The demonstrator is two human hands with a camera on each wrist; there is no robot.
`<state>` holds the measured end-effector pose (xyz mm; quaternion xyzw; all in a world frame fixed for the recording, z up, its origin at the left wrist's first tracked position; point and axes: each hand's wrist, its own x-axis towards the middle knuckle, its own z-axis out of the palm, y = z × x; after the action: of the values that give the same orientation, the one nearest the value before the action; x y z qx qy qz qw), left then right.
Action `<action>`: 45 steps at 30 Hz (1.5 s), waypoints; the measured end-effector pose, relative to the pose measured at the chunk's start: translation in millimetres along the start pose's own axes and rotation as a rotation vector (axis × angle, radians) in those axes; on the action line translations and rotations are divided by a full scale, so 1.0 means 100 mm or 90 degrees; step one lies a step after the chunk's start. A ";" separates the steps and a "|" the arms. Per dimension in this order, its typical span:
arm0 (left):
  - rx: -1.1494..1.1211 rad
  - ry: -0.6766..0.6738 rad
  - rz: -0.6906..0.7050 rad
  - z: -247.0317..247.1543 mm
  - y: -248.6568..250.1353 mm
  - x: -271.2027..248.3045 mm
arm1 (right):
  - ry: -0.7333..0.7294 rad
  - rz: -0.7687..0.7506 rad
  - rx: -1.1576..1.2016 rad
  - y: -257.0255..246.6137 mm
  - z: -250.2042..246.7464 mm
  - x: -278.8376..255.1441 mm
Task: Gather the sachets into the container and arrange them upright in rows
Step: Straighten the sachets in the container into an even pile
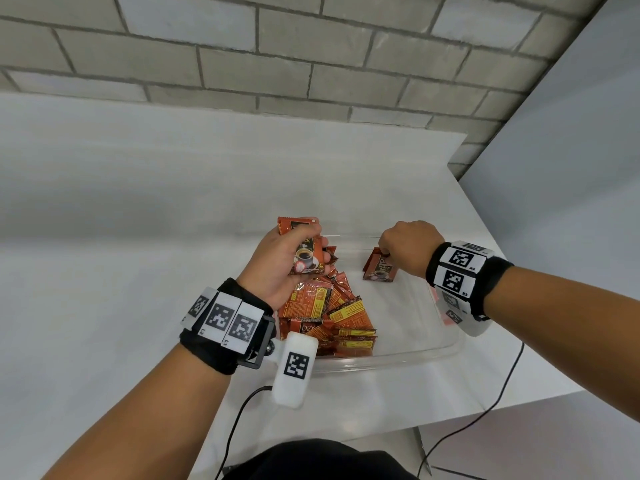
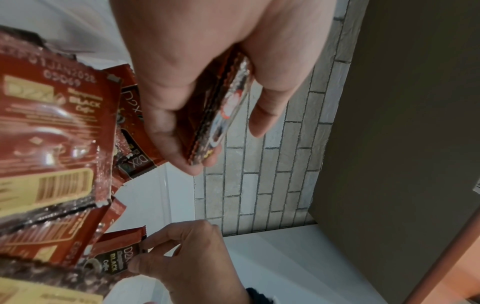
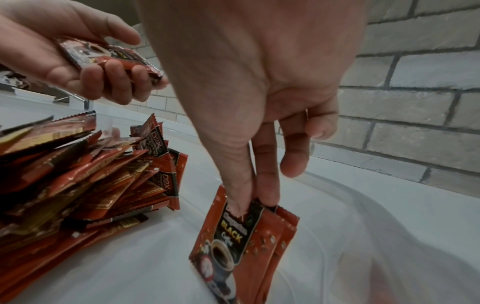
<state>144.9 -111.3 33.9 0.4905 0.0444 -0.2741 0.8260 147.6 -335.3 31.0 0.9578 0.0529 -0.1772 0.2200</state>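
Both wrists wear black bands with white tags. Just past them sits the clear container [image 1: 408,355] on the white worktop [image 1: 104,237].

A big pile of red sachets [image 1: 332,306] lies in the left part of the container, many of them flat or leaning.

The left hand [image 1: 280,261] is raised above the pile. Its grip is curled tight around a small stack of sachets [image 1: 304,251], thumb on one side and fingers on the other. The left wrist view shows the stack's thin edges [image 2: 221,109] held between thumb and fingers.

The right hand [image 1: 408,247] reaches down into the far right part of the container. Its grip is pinched on the top edge of a few sachets [image 3: 246,242]. Thumb and first finger [image 3: 267,176] press them together. These sachets stand upright, with the coffee cup picture facing the camera. They are well apart from the pile.

Behind the worktop is a grey brick wall [image 1: 311,46]. Two black cables [image 1: 498,389] hang off the near edge.
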 end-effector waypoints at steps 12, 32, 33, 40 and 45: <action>-0.016 -0.022 -0.031 0.03 -0.05 0.02 | 0.105 0.056 0.349 0.15 -0.24 -0.24; 0.071 -0.170 0.020 0.17 -0.08 -0.08 | 0.282 0.005 0.942 -0.21 -0.44 -0.82; 0.086 -0.169 0.030 0.17 -0.10 -0.08 | 0.278 0.003 0.918 -0.19 -0.45 -0.82; 0.149 -0.149 0.054 0.26 -0.09 -0.08 | 0.175 -0.042 0.739 0.10 -0.55 -0.75; 0.038 0.016 0.036 0.14 0.03 0.00 | 0.143 0.016 0.551 0.35 -0.34 -0.50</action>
<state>144.2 -122.2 43.6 0.5193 0.0331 -0.2456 0.8178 117.8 -352.5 91.7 0.9755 -0.0142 -0.0752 -0.2064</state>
